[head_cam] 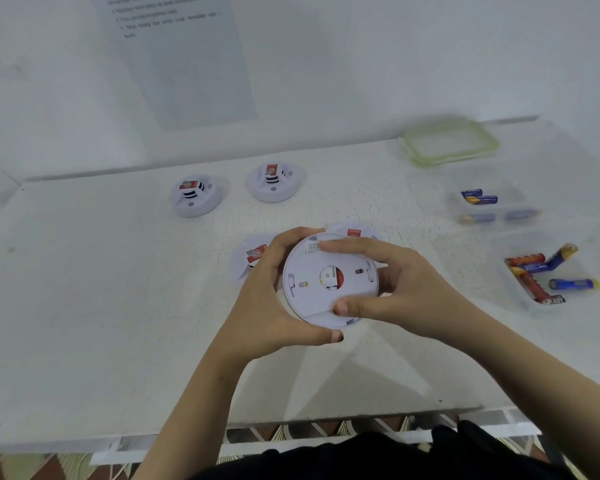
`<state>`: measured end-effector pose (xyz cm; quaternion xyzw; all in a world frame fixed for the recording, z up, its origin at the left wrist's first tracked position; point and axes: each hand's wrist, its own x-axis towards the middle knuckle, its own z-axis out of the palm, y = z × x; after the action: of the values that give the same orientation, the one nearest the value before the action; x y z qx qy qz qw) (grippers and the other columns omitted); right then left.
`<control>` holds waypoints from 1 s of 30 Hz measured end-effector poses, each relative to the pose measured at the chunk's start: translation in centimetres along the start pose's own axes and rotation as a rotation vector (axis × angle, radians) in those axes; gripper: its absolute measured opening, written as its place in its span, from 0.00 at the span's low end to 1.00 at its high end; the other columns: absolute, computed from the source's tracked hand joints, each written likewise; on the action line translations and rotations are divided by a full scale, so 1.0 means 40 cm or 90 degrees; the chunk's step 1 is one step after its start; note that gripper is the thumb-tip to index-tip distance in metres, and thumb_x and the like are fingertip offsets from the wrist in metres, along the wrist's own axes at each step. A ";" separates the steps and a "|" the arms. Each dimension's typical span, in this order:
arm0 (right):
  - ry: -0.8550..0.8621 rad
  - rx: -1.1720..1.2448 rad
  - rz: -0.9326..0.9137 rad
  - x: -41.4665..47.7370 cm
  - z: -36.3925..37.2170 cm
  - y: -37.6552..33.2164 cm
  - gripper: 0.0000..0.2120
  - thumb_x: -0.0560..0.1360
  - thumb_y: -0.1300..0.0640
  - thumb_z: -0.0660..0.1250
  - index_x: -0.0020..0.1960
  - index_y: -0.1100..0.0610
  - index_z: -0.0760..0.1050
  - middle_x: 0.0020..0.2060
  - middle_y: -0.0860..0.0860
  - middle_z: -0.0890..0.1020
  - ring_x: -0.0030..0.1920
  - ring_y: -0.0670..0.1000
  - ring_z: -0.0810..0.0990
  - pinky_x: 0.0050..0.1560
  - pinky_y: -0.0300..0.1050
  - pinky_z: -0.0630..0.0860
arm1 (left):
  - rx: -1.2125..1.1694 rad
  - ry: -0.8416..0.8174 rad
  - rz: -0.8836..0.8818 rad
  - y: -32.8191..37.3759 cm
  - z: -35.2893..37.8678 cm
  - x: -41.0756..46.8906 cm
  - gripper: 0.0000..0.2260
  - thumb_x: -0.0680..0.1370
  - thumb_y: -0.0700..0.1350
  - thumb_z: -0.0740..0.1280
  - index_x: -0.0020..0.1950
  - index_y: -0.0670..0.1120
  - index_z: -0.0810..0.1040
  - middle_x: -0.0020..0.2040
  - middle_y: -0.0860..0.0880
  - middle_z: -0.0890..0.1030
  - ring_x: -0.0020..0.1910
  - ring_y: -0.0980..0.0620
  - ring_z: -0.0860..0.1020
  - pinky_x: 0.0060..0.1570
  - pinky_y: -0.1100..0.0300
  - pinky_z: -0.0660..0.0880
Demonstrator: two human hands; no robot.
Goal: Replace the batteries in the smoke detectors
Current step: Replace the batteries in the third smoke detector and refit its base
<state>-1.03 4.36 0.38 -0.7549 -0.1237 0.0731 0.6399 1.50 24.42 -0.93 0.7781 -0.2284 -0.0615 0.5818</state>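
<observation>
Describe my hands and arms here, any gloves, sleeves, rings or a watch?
None show. The left hand and right hand are bare: no gloves, rings or watch. The left forearm and right forearm are uncovered to the frame's edge, so no sleeve is visible. Thumbnails look short and unpainted. A black garment shows at the bottom.

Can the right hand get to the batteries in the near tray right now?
Probably yes, once freed: the right hand grips the detector, but only bare table lies between it and the batteries.

left hand (266, 293), right hand (407, 284): curled grips
</observation>
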 end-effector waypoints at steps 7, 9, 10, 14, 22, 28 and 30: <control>0.085 -0.182 -0.130 -0.006 0.012 -0.008 0.27 0.63 0.51 0.78 0.60 0.43 0.76 0.51 0.37 0.80 0.51 0.39 0.80 0.38 0.29 0.75 | 0.030 0.020 0.006 0.011 0.003 -0.003 0.46 0.53 0.43 0.83 0.70 0.48 0.70 0.61 0.59 0.78 0.63 0.56 0.76 0.54 0.63 0.77; 0.102 -0.221 -0.162 -0.007 0.015 -0.010 0.27 0.63 0.47 0.76 0.61 0.45 0.75 0.50 0.35 0.79 0.49 0.37 0.79 0.38 0.26 0.73 | 0.031 0.032 0.013 0.016 0.005 -0.003 0.46 0.52 0.43 0.83 0.69 0.48 0.71 0.60 0.61 0.78 0.62 0.58 0.76 0.52 0.65 0.77; 0.109 -0.237 -0.172 -0.007 0.016 -0.010 0.27 0.63 0.46 0.75 0.61 0.46 0.75 0.50 0.35 0.78 0.48 0.36 0.79 0.38 0.25 0.72 | 0.028 0.035 0.014 0.018 0.006 -0.003 0.46 0.52 0.44 0.83 0.69 0.48 0.71 0.59 0.61 0.78 0.62 0.58 0.76 0.52 0.66 0.77; 0.134 -0.267 -0.190 -0.008 0.021 -0.005 0.28 0.64 0.43 0.74 0.61 0.47 0.74 0.48 0.34 0.77 0.45 0.34 0.78 0.37 0.24 0.72 | 0.023 0.047 0.017 0.020 0.010 -0.003 0.43 0.53 0.46 0.81 0.67 0.50 0.72 0.58 0.61 0.78 0.60 0.59 0.77 0.50 0.68 0.76; 0.197 -0.282 -0.188 -0.015 0.043 0.002 0.26 0.64 0.40 0.72 0.59 0.45 0.72 0.45 0.36 0.78 0.44 0.36 0.79 0.35 0.26 0.73 | 0.034 0.075 0.034 0.014 0.026 -0.005 0.42 0.54 0.48 0.80 0.67 0.50 0.72 0.58 0.61 0.78 0.59 0.58 0.77 0.49 0.69 0.77; 0.186 -0.326 -0.123 -0.009 0.046 0.012 0.28 0.67 0.35 0.64 0.66 0.40 0.68 0.50 0.30 0.75 0.48 0.36 0.78 0.40 0.31 0.76 | 0.073 0.109 0.045 0.013 0.034 0.009 0.43 0.58 0.51 0.80 0.70 0.51 0.68 0.62 0.59 0.75 0.64 0.55 0.75 0.58 0.58 0.78; 0.168 -0.258 -0.083 -0.009 0.058 0.017 0.29 0.67 0.33 0.62 0.67 0.36 0.66 0.54 0.26 0.73 0.54 0.35 0.75 0.46 0.36 0.78 | 0.111 0.106 0.067 0.017 0.032 0.018 0.45 0.60 0.50 0.81 0.73 0.53 0.64 0.66 0.55 0.72 0.66 0.54 0.72 0.61 0.56 0.76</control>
<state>-1.93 6.36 -0.72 -0.8612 -0.1001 -0.0937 0.4894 1.49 22.84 -0.56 0.8152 -0.2245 0.0536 0.5312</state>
